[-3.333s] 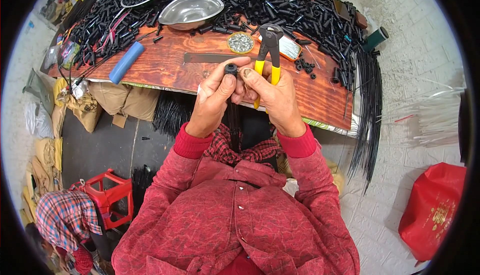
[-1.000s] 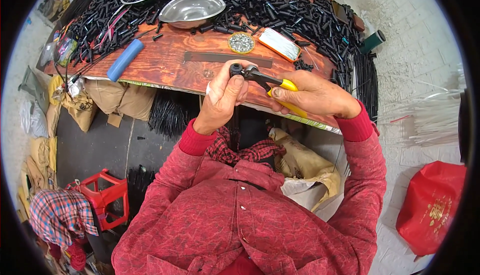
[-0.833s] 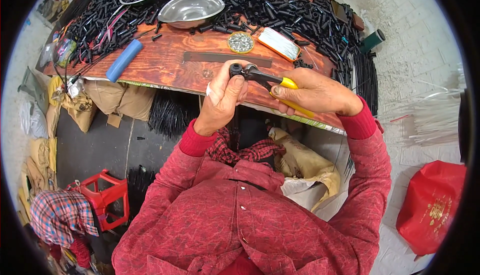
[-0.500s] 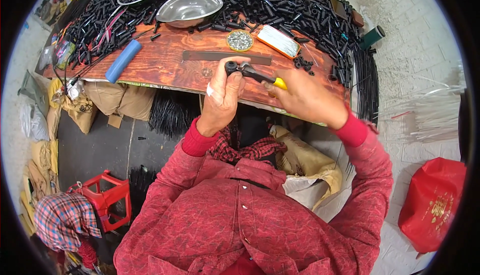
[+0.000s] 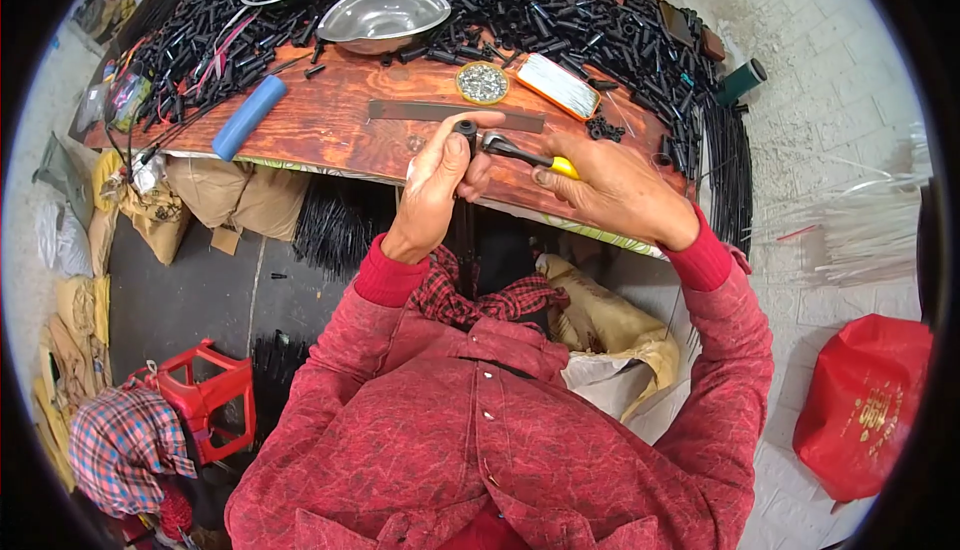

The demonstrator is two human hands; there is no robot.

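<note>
My left hand is closed around a black tubular part, its round end up between thumb and forefinger. A dark length shows below that hand; I cannot tell whether it belongs to the same part. My right hand grips a hand tool with a black and yellow handle and a rounded metal head; its exact kind is unclear. The head is right beside the black part, near my left fingertips. Both hands are raised over the front edge of the wooden table. A dark flat strip lies just beyond them.
Heaped black tubular parts cover the table's far side. Nearby are a metal bowl, a dish of small metal pieces, an orange-rimmed tray of white sticks and a blue roll. A person in a checked head covering is at lower left.
My left hand has turned, so the black part's round end now faces more upward. The tool's head has come slightly away from it. My right hand keeps its hold.
</note>
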